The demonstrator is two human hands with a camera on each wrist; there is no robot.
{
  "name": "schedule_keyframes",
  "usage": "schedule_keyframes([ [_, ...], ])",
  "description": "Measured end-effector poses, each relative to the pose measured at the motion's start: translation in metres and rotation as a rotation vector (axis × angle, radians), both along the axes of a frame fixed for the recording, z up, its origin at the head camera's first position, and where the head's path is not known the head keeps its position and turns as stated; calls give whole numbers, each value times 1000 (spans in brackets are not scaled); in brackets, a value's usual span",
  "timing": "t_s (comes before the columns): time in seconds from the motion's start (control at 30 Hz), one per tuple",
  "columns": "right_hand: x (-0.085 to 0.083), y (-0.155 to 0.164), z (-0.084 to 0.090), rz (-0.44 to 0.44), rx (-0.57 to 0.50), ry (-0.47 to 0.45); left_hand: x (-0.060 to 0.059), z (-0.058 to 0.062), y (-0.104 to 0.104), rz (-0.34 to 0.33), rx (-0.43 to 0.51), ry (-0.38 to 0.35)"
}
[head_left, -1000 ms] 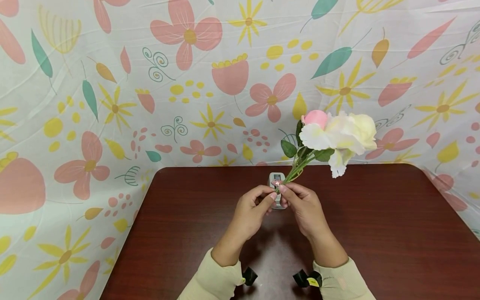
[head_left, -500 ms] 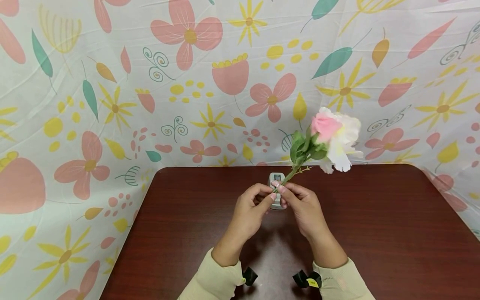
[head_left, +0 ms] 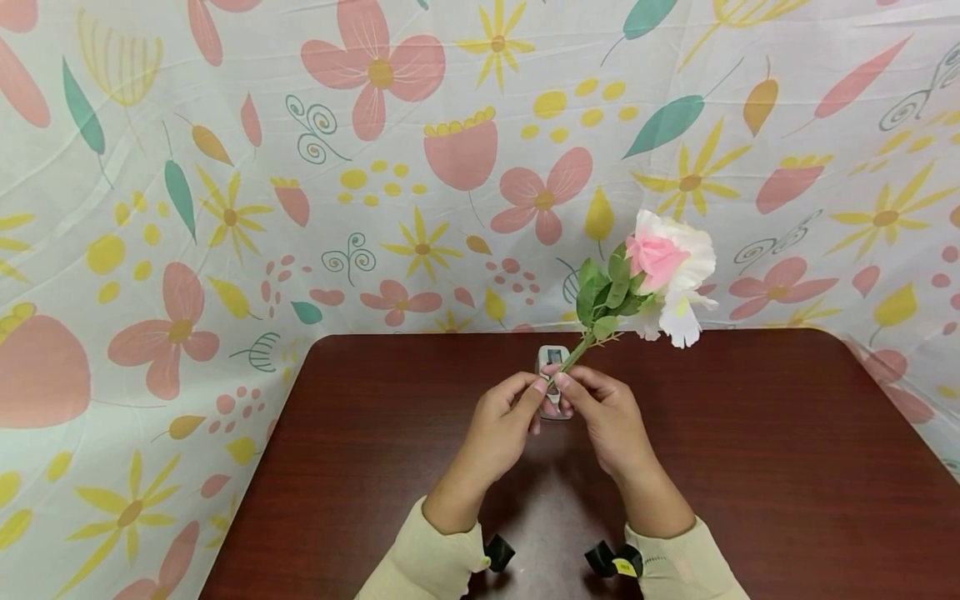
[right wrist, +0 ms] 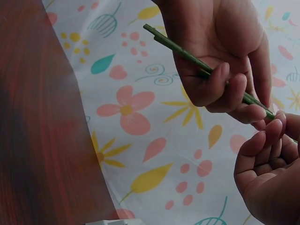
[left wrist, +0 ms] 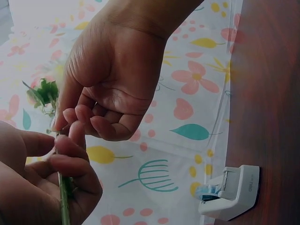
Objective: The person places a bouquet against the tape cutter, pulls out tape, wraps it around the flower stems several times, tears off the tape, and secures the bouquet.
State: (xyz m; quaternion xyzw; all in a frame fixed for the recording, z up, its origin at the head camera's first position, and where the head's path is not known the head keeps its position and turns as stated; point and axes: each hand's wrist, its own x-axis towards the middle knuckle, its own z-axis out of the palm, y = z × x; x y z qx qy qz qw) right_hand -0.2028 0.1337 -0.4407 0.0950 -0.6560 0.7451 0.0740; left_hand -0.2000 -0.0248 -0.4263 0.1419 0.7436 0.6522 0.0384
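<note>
A small bunch of artificial flowers leans to the upper right in the head view. It has a pink rose (head_left: 654,260), a white flower (head_left: 693,250) and green leaves (head_left: 592,292). Both hands hold its green stems (head_left: 576,353) over the table. The left hand (head_left: 504,421) grips the lower stems between thumb and curled fingers; their cut ends (right wrist: 149,29) stick out past it in the right wrist view. The right hand (head_left: 609,417) pinches them just higher, its fingertips close to the left ones. Behind the hands stands a white tape dispenser (left wrist: 241,190), partly hidden in the head view.
The dark brown wooden table (head_left: 375,433) has rounded far corners. A floral-print cloth (head_left: 465,275) hangs behind and beside it. Black straps with wrist mounts (head_left: 615,558) sit at the pale sleeves (head_left: 431,554).
The bunch has turned between the fingers: the pink rose now faces forward, and the white blooms have swung behind it. Both hands have stayed in nearly the same place.
</note>
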Motion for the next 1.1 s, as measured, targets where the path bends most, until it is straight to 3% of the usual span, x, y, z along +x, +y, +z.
schedule_keyframes([
  [0.3, 1, 0, -2, 4, -13, 10, 0, 0, -2, 22, -43, 20],
  [1.1, 3, 0, 1, 1, 15, -10, -1, -1, -2, 42, 1, 97],
])
